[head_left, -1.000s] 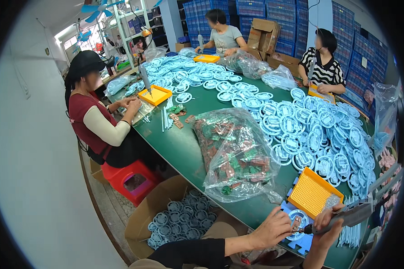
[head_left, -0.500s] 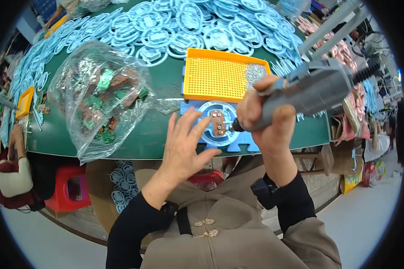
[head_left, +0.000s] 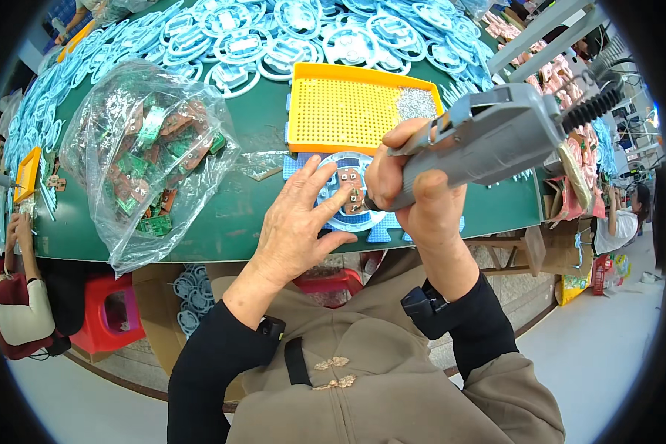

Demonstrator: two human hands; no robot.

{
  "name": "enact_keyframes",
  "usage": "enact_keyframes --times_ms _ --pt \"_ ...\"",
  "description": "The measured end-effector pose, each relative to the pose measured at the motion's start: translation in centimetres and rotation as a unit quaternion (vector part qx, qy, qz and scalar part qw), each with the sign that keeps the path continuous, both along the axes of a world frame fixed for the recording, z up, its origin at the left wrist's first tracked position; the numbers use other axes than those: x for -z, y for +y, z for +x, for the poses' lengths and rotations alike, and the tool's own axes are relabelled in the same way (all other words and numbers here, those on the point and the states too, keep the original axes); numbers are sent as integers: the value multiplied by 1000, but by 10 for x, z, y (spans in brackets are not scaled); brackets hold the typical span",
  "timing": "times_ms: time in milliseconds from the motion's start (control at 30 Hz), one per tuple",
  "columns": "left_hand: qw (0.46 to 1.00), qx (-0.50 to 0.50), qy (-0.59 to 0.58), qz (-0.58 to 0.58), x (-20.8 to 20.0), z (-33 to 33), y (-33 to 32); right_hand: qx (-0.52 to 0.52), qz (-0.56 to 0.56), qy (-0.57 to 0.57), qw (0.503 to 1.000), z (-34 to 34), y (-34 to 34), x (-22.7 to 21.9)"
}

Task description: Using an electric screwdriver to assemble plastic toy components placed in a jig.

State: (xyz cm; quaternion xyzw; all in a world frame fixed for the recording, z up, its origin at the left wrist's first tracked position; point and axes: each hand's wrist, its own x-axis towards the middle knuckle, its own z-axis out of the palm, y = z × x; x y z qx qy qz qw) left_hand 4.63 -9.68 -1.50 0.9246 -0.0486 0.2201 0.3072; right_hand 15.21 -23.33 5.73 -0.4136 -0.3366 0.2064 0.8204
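A grey electric screwdriver (head_left: 488, 140) is wrapped in my right hand (head_left: 425, 196), its tip slanting down to the right edge of a small brown circuit board (head_left: 352, 191). That board sits inside a round light-blue plastic frame (head_left: 345, 223), which lies on a blue foam mat (head_left: 379, 232). My left hand (head_left: 292, 222) is open over the frame's left side. Its fingertips reach the board's left edge; whether they press on it I cannot tell. My right fingers hide part of the frame, and the exact contact of the screwdriver tip is unclear.
Beyond the mat stands a yellow perforated tray (head_left: 337, 111) with loose screws (head_left: 416, 102) at its right end. A clear plastic bag (head_left: 152, 174) of green and brown boards lies at left. Light-blue frames (head_left: 240, 44) pile up behind. Another person's hands (head_left: 21, 229) are at far left.
The screwdriver tip has moved left and down onto the board area. My left fingertips have come to the board's edge. The whole view has shifted slightly.
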Motion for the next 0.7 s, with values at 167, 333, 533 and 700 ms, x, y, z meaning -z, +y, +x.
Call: enact_keyframes --times_ms 167,333,533,700 --pt "999 7 -17 40 1 1 2 55 -94 -63 992 -4 7 -6" --pt "999 8 -13 43 2 1 -1 46 -85 -76 992 -3 8 -2" --pt "999 4 -18 39 2 1 -2 60 -106 -96 988 -4 7 4" --pt "999 4 -17 31 4 1 -3 44 -83 -108 990 -5 10 7"
